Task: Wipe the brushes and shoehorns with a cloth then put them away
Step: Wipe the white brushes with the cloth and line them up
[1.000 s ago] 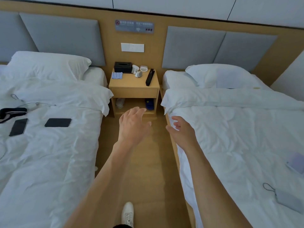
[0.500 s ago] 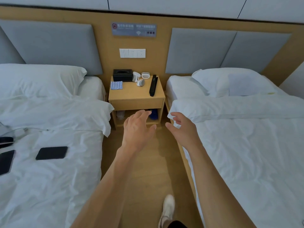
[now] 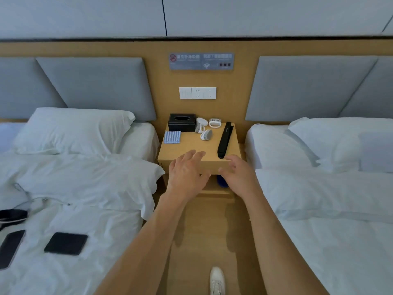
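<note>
On the wooden nightstand (image 3: pixel 191 145) lie a folded blue-striped cloth (image 3: pixel 172 137), three small white brushes (image 3: pixel 206 134) (image 3: pixel 215 122) (image 3: pixel 200 124), and a long black shoehorn (image 3: pixel 225 139) along the right side. Both my hands reach forward in front of the nightstand's front edge, holding nothing. My left hand (image 3: pixel 187 173) has its fingers spread and relaxed. My right hand (image 3: pixel 238 175) is loosely curved, just below the near end of the shoehorn.
A black tissue box (image 3: pixel 181 122) stands at the nightstand's back left. A blue object (image 3: pixel 222 181) sits on the lower shelf. White beds flank the narrow wooden aisle; the left bed (image 3: pixel 85 199) carries phones (image 3: pixel 66 243), a cable and a dark strap. My white shoe (image 3: pixel 217 281) is on the floor.
I have walked up the aisle toward the nightstand, which now looks much larger. Both hands have risen from the aisle to its front edge.
</note>
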`<state>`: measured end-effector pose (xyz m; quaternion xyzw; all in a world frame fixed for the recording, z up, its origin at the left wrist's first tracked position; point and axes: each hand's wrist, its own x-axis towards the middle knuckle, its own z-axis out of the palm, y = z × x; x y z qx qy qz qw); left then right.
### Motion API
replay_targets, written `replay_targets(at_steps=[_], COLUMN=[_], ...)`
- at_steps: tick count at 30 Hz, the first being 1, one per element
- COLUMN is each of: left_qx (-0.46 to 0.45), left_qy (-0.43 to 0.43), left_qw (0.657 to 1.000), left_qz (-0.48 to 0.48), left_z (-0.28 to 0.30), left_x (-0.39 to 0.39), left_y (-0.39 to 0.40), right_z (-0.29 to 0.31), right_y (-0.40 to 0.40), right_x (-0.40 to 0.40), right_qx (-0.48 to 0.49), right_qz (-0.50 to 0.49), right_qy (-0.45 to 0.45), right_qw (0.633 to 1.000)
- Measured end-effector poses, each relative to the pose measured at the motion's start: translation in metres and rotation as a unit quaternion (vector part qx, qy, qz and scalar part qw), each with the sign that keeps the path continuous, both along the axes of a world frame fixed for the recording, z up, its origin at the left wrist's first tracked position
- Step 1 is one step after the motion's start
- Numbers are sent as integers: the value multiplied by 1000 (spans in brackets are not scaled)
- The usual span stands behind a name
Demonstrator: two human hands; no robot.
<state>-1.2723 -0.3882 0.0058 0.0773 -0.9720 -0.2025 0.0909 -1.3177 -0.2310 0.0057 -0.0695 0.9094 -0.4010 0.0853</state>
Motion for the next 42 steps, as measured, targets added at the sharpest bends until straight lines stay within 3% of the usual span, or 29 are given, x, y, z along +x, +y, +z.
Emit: replay_targets(at_steps=[10, 25, 31, 36, 42], left_qx=[-6, 25, 57, 93, 51], left_qy=[-17, -79, -138, -212, -303], left_qw=[999, 996, 989, 971, 948], left_qz=[46, 20, 13, 65, 86], left_z=[-11, -60, -94, -136, -185], left_x=[-148, -357, -441, -482, -503], left_y=[-1, -46, -98, -158, -226], right_z=[-11, -46, -63, -85, -123], right_y=[-15, -32, -74, -123, -167], right_x=[-136, -318, -400, -454, -505], right_qx=[9, 28, 61, 79, 109], right_qz=[56, -17, -34, -18, -8], right_qy=[-10, -64, -115, -168, -219], right_qw=[998, 997, 991, 983, 970])
